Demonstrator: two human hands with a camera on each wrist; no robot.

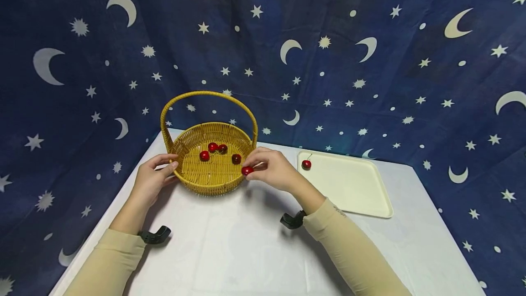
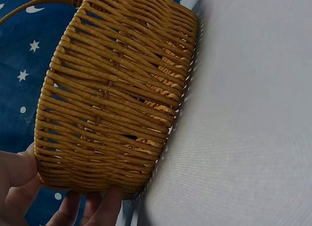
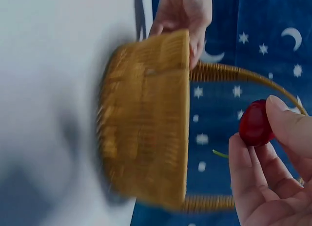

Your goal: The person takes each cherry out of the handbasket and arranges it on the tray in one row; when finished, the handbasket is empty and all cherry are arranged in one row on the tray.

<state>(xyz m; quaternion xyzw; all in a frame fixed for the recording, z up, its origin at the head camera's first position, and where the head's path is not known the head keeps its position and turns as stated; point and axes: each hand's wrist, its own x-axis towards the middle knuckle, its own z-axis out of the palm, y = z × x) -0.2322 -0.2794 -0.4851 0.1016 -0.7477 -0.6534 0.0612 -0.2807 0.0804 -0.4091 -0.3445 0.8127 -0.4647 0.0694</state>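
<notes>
A dark red cherry (image 1: pixel 247 171) is pinched between the thumb and fingers of my right hand (image 1: pixel 273 168), at the right front rim of a yellow-brown wicker basket (image 1: pixel 209 189). A bit of green stem (image 3: pixel 220 153) shows below the cherry in the right wrist view. My left hand (image 1: pixel 154 178) grips the basket's left side, with the thumb at the rim and fingers against the outer wall (image 2: pixel 107 114). Several red cherries (image 1: pixel 204 155) lie on the basket floor, and its tall handle (image 1: pixel 205 92) arches over them.
To the right, a cream rectangular tray (image 1: pixel 349 186) holds one cherry (image 1: pixel 306 164) with a stem near its far left corner. A white cloth (image 1: pixel 230 250) covers the table. Behind it hangs a dark blue curtain (image 1: pixel 263 58) with moons and stars.
</notes>
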